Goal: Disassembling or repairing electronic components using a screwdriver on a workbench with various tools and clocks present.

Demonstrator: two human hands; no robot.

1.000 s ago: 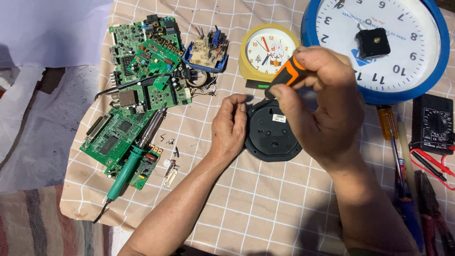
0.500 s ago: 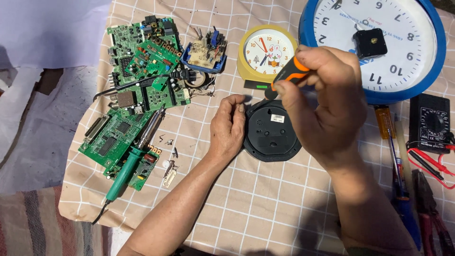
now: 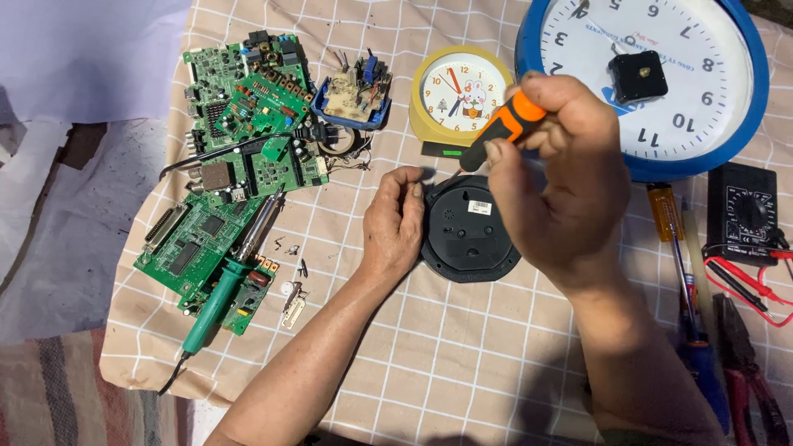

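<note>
Hardly anything has been moved since a moment ago: the round black clock back [image 3: 469,239] on the checked cloth [image 3: 462,363] is kept steady by the left hand [image 3: 395,223], while an orange screwdriver [image 3: 500,128] is gripped by the right hand [image 3: 562,182] above it.

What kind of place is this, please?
Probably a small repair bench for clocks and electronics: green circuit boards, a soldering iron, a multimeter, and the right hand holding a screwdriver.
</note>
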